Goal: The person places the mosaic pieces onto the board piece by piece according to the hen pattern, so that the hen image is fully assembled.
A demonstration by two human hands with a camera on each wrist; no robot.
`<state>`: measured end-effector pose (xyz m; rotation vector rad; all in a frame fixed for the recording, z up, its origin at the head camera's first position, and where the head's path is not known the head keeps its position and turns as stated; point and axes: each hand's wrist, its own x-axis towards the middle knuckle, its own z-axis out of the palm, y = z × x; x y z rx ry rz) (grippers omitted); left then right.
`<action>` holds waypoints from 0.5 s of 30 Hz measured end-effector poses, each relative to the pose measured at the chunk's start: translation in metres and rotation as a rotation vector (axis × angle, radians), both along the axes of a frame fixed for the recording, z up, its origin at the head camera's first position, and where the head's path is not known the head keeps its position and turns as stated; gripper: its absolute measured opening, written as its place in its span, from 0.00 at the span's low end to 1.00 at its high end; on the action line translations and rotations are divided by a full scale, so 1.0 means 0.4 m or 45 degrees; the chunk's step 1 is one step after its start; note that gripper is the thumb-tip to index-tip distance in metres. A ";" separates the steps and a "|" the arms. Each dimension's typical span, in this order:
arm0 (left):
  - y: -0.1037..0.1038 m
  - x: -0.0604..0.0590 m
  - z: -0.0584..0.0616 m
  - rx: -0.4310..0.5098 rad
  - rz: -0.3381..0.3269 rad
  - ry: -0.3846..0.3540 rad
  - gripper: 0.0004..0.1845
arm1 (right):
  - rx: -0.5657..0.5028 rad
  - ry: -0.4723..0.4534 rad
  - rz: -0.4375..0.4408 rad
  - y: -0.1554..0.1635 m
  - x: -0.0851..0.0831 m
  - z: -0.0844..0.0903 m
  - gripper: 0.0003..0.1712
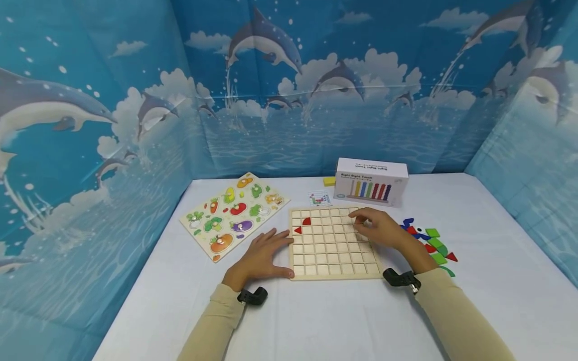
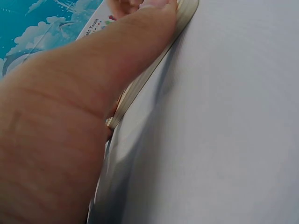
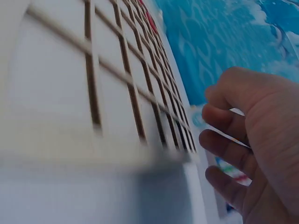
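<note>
On the left of the bench (image 1: 149,301) a vegetable peg puzzle (image 1: 232,214) is lying well apart from the work. The left hand (image 1: 264,255) is lying flat with fingers spread and relaxed, its thumb pressing along the left edge of the wooden grid board (image 1: 333,242). Only two red pieces (image 1: 302,225) are sitting in the cells near the upper left corner, so nearly every cell is standing empty. The right hand (image 1: 381,228) is hovering over the board's upper right cells with fingers loosely curled, grasping nothing visible. Behind are lying a card (image 1: 319,198) and a white box (image 1: 371,181); the loose coloured pieces (image 1: 431,241) are waiting just right of the board, nothing blocking them.
</note>
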<state>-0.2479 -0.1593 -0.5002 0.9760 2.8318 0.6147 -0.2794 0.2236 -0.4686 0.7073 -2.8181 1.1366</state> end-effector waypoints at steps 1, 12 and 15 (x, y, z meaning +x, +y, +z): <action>-0.001 0.000 -0.001 -0.002 0.004 0.001 0.51 | 0.021 0.015 -0.015 0.023 0.007 0.002 0.20; -0.003 -0.001 -0.002 -0.001 0.002 0.002 0.52 | 0.096 -0.224 -0.392 0.326 0.072 -0.009 0.21; -0.002 -0.001 0.004 0.001 0.002 -0.003 0.52 | 0.022 -0.264 -0.456 0.398 0.091 -0.034 0.23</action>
